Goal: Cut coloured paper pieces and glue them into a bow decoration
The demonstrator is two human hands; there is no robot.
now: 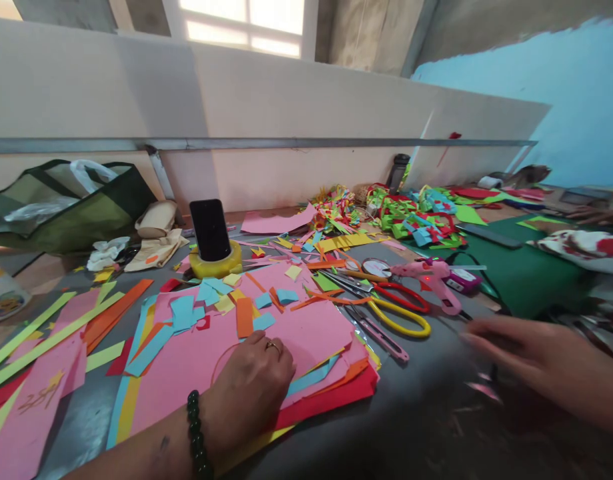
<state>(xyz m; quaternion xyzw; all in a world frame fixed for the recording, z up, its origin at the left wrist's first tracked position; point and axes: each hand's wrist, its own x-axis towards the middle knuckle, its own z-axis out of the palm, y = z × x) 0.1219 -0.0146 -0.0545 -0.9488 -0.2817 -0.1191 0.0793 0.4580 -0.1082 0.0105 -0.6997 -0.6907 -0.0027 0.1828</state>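
My left hand point(251, 390) rests as a loose fist on a stack of pink paper sheets point(306, 333), fingers curled under; a ring and a dark bead bracelet show. What the fingers hold, if anything, is hidden. My right hand point(531, 360) hovers flat over the grey table point(426, 413) at the right, fingers stretched out and blurred, holding nothing. It lies just right of the yellow-handled scissors point(401, 320), the red-handled scissors point(401, 297) and the pink glue gun point(433, 280).
A black phone point(210, 230) stands in a yellow tape roll point(216, 267). Coloured paper strips and scraps cover the table. A green mat point(526, 273) lies at the right, a dark green bag point(66, 207) at the back left. Another person's hand point(596, 215) shows far right.
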